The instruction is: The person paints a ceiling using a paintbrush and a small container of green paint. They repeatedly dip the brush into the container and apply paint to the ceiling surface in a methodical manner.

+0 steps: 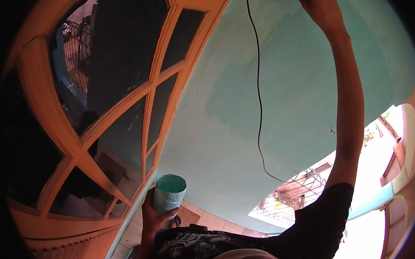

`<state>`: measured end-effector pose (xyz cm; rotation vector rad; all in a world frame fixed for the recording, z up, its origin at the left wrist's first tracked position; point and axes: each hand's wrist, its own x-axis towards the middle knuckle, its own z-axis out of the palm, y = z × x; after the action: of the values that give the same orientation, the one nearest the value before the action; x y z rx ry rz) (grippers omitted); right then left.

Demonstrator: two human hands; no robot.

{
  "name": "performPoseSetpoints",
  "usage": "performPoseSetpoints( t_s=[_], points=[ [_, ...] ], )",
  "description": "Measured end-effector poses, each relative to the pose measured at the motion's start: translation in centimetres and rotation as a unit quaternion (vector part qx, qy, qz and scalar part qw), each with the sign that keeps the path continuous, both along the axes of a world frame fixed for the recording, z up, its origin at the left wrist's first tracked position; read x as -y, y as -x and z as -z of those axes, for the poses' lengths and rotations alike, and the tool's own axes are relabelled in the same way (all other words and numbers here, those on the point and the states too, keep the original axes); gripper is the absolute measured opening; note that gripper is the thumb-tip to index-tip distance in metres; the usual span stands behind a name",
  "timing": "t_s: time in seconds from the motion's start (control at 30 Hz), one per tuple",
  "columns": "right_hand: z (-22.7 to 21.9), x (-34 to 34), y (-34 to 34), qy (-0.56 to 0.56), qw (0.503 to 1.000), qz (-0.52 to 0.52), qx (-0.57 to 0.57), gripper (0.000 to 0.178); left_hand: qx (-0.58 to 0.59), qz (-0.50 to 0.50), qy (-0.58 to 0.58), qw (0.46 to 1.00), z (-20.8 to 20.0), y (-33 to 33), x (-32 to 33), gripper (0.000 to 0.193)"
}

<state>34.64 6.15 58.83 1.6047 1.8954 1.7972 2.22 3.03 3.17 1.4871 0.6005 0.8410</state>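
Head view shows my left hand [152, 217] closed round a pale green cup [168, 203], its mouth upward at near left beside the orange frame [84, 142], while my right hand [323, 14] is raised at far right before the green wall [216, 148], its fingers partly cut off, so I cannot tell what they grip. Judging by the wall's deeper patch amid paler, streaky stretches, I'd call the surface work partway done, with the uneven areas left, though how much remains I cannot tell.

Black short-sleeved T-shirt [300, 236] with grey front print [195, 244]
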Motion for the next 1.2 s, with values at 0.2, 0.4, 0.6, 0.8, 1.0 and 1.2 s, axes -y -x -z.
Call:
performPoseSetpoints(
  t_s=[0.2, 0.4, 0.6, 0.8, 1.0, 1.2],
  points=[
    [10.1, -0.3, -7.8, -0.029, 0.978, -0.013, 0.204, 0.011, 0.001, 0.015, -0.007, 1.000, 0.0, -0.5, -0.2, 0.085],
    [13.8, 0.2, -4.4, 0.090, 0.994, 0.013, -0.062, 0.018, -0.003, 0.009, -0.004, 1.000, 0.1, -0.3, -0.2, 0.085],
    [5.1, -0.9, -0.2, -0.016, 0.993, 0.030, -0.110, 0.018, -0.015, -0.013, -0.010, 1.000, -0.7, -0.1, 0.3, 0.086],
    [8.6, -2.6, -6.7, -0.037, 0.990, -0.008, 0.137, 0.014, 0.016, -0.006, -0.005, 1.000, -0.2, -0.9, 0.4, 0.083],
    [18.2, -1.2, -5.7, 0.084, 0.996, 0.003, 0.031, 0.016, -0.001, -0.019, 0.008, 1.000, 0.3, -0.7, 0.5, 0.081],
    [15.1, 0.8, -1.3, 0.060, 0.979, -0.044, -0.188, 0.011, 0.006, -0.044, 0.002, 0.999, -0.3, 0.0, 0.3, 0.081]
  ],
)
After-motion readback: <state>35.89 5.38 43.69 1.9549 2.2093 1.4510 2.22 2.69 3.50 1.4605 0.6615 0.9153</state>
